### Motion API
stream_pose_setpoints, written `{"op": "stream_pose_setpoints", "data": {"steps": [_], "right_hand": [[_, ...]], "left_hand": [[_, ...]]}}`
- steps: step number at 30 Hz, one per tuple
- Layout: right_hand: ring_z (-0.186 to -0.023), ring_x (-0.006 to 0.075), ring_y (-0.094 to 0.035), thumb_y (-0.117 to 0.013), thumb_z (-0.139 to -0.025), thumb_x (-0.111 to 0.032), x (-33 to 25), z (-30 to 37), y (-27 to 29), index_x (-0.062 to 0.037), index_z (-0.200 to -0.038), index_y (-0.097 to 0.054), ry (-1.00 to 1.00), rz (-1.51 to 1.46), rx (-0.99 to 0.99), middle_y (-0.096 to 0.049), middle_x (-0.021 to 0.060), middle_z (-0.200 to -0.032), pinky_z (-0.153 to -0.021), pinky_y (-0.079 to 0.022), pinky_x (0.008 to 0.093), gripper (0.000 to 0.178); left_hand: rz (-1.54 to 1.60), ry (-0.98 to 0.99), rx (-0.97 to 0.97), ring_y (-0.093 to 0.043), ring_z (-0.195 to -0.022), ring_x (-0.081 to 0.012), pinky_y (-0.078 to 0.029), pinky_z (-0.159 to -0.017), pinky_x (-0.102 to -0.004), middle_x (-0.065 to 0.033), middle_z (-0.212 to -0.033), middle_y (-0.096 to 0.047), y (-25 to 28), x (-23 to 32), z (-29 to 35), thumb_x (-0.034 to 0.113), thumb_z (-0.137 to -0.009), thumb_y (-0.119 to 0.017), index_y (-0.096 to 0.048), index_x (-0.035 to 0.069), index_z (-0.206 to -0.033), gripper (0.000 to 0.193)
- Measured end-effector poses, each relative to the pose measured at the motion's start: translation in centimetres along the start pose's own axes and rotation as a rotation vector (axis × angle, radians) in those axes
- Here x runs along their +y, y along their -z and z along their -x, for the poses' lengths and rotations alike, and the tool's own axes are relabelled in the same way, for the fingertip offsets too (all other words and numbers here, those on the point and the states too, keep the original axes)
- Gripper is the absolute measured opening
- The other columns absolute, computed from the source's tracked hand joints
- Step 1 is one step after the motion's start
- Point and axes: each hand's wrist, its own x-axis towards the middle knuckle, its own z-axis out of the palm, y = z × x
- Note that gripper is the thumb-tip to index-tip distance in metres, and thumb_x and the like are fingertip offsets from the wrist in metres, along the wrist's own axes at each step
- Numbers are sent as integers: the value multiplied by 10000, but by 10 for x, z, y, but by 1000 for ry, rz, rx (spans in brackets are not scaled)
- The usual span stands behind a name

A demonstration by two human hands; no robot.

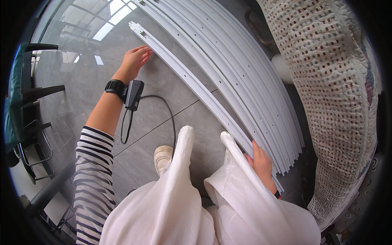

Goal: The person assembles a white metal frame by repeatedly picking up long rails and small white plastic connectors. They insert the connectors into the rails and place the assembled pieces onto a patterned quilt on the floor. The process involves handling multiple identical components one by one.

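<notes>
My right hand (262, 165) grips the white channel rail (202, 94); can't tell if left hand (134, 63) does, and a loose far end could swing.

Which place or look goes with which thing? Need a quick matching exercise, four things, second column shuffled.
Things:
1. left hand
2. right hand
3. black box
4. patterned fabric

Places and looks:
A. along the picture's right side, dotted with small squares
B. beside the nearest white rail, toward its far end
C. next to the left wristband
D. at that same rail's nearer part

Pairs: 1-B, 2-D, 3-C, 4-A
</notes>
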Motion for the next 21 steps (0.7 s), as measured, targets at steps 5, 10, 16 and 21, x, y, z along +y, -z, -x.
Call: {"op": "stream_pose_setpoints", "data": {"steps": [5,10,16,21], "right_hand": [[-875,318,-638,-783,-727,-141,-19,-22,9,27,-1316,-514,55,3,42,-637,158,-1055,-695,-535,378,669],[-929,323,-633,-766,-739,-116,-32,-51,2,23,-1254,-551,191,-72,166,-616,164,-1129,-735,-535,380,574],[-1006,330,-600,-755,-736,-98,-17,-31,9,-8,-1149,-597,142,-60,181,-594,143,-1146,-826,-509,405,451],[-1000,325,-573,-758,-723,-92,-2,-9,13,-22,-1127,-608,35,-21,141,-576,121,-1108,-840,-485,418,436]], "left_hand": [[-190,110,-242,-656,-953,-129,-527,-816,-238,-88,-1087,-646,-78,-26,50,246,-971,-594,-527,-46,-1232,397],[-150,281,-427,-676,-889,-145,-533,-765,-247,-71,-987,-653,-131,-65,107,309,-969,-607,-574,2,-1131,349],[-54,214,-306,-673,-839,-147,-532,-751,-250,-59,-912,-645,-123,-59,78,314,-961,-620,-584,0,-1070,334],[-79,114,-85,-649,-798,-113,-539,-724,-218,-27,-872,-625,-91,-28,32,319,-951,-636,-577,-7,-1051,346]]}}
